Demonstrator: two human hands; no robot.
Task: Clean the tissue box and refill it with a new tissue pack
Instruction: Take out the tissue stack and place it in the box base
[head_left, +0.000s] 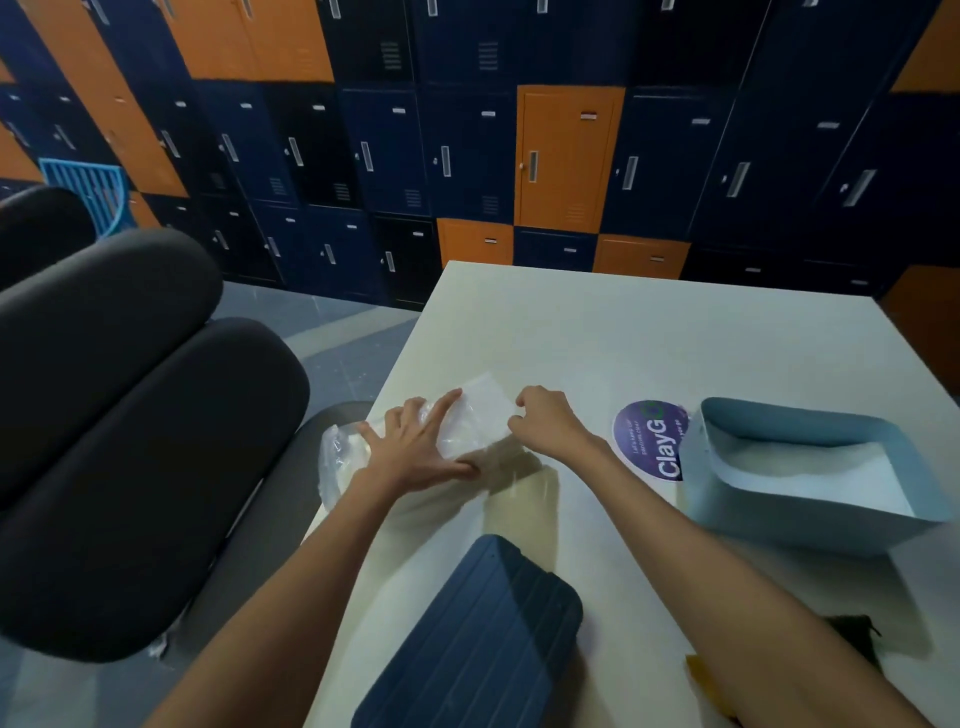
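The tissue pack (480, 418), a block of white tissues in a clear plastic wrapper, lies at the centre of the frame on the left edge of the white table (623, 332). The loose end of its wrapper bunches out past the table edge toward the left. The left hand (415, 449) lies flat on top of the pack, fingers straight and spread, pressing it down. The right hand (545, 421) is at the pack's right side with its fingers curled in, pinching the wrapper near the top edge. Exactly what sits between the fingertips is too small to tell. Both bare forearms run in from the bottom of the frame.

To the right of the hands, near the table's right edge, stands the light blue tissue box (753, 514), open at the top and well apart from the pack. Something white lies in its bottom, but I cannot tell whether it is tissue or cloth. Between the box and the right hand a round purple sticker (649, 441) reading "ClayG" is on the tabletop, partly hidden by the box's left wall. At lower centre lies a dark blue ribbed lid (467, 639), between the two forearms.

At lower right a black scrap and a yellow one peek out behind the right arm. Black office chairs (130, 441) fill the left side of the frame. Navy and orange lockers (389, 145) cover the wall across the top.
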